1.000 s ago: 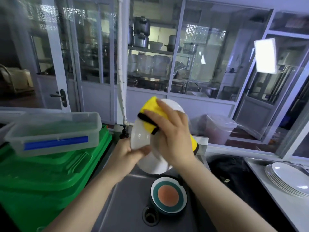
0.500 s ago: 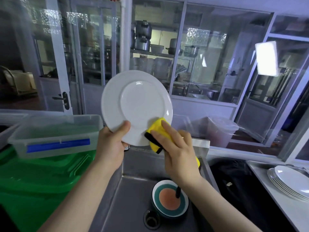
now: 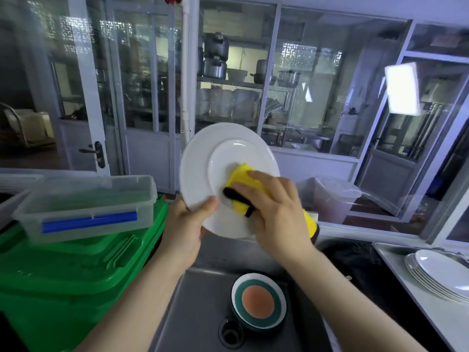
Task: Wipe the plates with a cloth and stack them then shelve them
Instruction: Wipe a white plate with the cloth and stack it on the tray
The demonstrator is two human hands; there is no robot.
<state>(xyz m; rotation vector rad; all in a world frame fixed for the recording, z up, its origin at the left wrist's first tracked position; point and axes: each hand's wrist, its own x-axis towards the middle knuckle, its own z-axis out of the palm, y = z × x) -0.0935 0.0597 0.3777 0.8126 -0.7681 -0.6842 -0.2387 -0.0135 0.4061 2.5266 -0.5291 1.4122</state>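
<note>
A clear lidded container with a blue clip rests on a green plastic bin at left; a bowl with teal ring and orange centre sits in the steel sink, just beside the drain; metal pots stand on shelving behind the glass.

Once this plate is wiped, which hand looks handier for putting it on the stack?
Probably the left hand: it already grips the plate, while the right hand presses the cloth. But the stack lies rightward.

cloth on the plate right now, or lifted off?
Touching. The head view shows the right hand pressing the yellow cloth flat against the plate face, no gap visible.
</note>
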